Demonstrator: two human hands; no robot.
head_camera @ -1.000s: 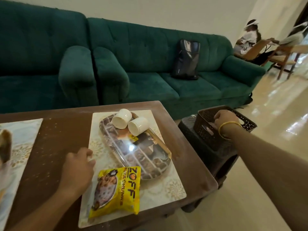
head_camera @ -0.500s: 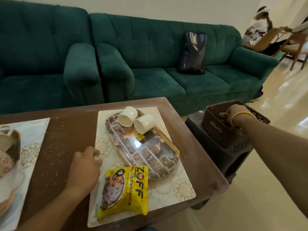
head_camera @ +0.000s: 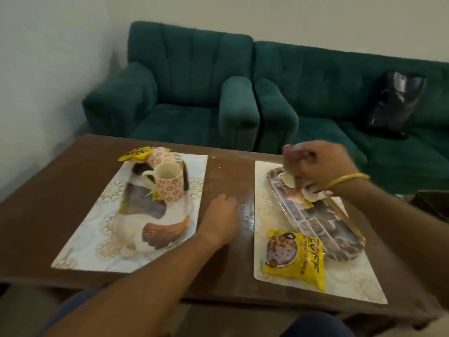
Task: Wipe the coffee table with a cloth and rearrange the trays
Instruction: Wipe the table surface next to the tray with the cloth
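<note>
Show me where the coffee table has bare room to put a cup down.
Bare wood runs along the left end of the coffee table, beside the left placemat. The strip between the two placemats holds the left hand. The right placemat is crowded by its tray and snack packet.

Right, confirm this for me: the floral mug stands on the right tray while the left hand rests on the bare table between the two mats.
One detail is off: the floral mug stands on the left tray, not the right one. The head view shows it. The left hand does rest on the bare table between the two mats.
</note>
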